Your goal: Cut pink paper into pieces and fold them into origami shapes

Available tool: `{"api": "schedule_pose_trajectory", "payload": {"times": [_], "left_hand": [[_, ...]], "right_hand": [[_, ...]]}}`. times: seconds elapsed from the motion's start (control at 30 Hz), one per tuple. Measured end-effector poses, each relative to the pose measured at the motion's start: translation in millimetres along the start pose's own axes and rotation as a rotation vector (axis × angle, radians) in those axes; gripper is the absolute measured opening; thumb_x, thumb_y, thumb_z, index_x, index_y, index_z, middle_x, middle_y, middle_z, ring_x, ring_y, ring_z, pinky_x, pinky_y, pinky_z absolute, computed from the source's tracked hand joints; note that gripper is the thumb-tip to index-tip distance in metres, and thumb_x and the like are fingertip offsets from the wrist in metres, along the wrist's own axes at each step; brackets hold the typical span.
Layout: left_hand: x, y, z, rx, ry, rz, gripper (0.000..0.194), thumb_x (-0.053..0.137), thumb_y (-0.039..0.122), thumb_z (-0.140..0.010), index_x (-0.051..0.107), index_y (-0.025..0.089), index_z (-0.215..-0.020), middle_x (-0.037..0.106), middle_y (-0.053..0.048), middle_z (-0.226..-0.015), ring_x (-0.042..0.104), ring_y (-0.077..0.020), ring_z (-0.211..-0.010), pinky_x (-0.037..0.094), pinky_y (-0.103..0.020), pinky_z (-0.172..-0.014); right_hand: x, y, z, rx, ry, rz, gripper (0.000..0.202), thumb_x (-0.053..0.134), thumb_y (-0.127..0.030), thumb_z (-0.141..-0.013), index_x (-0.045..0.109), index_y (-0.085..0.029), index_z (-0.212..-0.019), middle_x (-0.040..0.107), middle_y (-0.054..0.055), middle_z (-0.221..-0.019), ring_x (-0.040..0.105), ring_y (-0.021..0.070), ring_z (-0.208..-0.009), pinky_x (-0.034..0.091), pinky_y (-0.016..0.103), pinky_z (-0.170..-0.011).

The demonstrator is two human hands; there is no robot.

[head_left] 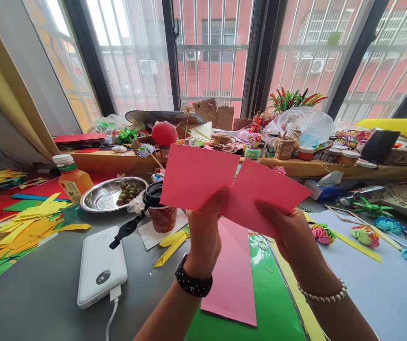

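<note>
Your left hand (205, 232) and right hand (290, 229) pinch the red paper (199, 173), split partway from its top edge, apparently joined below; the pale pink sheet (230, 284) shows no split.

Takes bright daylight from the windows (210, 52) ahead; burns out to near white in the upper-left panes. Falls into shade on the near side of the left hand (205, 227) and right hand (290, 225). Glints off the metal bowl (99, 195), glares on the glossy green sheet (274, 284). Looks crisp around the pink paper (199, 175). Leans and stretches toward the edges. Softens, perhaps through hazy glass, on the building (191, 78) outside.
</note>
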State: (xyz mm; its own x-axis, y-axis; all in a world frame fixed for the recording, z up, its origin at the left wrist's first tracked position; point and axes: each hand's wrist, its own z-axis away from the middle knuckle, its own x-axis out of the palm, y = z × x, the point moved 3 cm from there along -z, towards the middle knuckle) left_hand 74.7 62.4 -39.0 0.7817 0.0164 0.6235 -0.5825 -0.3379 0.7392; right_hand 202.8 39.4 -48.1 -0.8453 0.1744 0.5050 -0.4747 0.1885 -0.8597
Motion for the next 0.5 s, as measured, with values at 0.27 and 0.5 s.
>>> {"api": "schedule_pose_trajectory", "payload": {"times": [0.27, 0.5], "left_hand": [[1.3, -0.6, 1.6, -0.016, 0.007, 0.044, 0.038, 0.066, 0.018, -0.061, 0.057, 0.023, -0.098, 0.059, -0.001, -0.096, 0.055, -0.0165, -0.084, 0.046, -0.023, -0.060], [1.4, -1.9, 2.3, -0.038, 0.054, 0.059, 0.047, 0.067, 0.018, -0.061, 0.053, 0.023, -0.106, 0.057, -0.004, -0.103, 0.053, -0.0181, -0.089, 0.047, -0.023, -0.062]], "right_hand": [[-1.9, 2.9, 1.0, -0.033, -0.033, 0.006, 0.019, 0.069, -0.019, -0.060, 0.066, -0.019, -0.079, 0.068, 0.001, -0.080, 0.062, 0.0180, -0.072, 0.051, 0.026, -0.062], [-2.8, 5.1, -1.5, -0.077, -0.027, 0.018, 0.020, 0.070, -0.019, -0.059, 0.066, -0.018, -0.079, 0.068, 0.001, -0.079, 0.061, 0.0176, -0.072, 0.051, 0.026, -0.062]]}}
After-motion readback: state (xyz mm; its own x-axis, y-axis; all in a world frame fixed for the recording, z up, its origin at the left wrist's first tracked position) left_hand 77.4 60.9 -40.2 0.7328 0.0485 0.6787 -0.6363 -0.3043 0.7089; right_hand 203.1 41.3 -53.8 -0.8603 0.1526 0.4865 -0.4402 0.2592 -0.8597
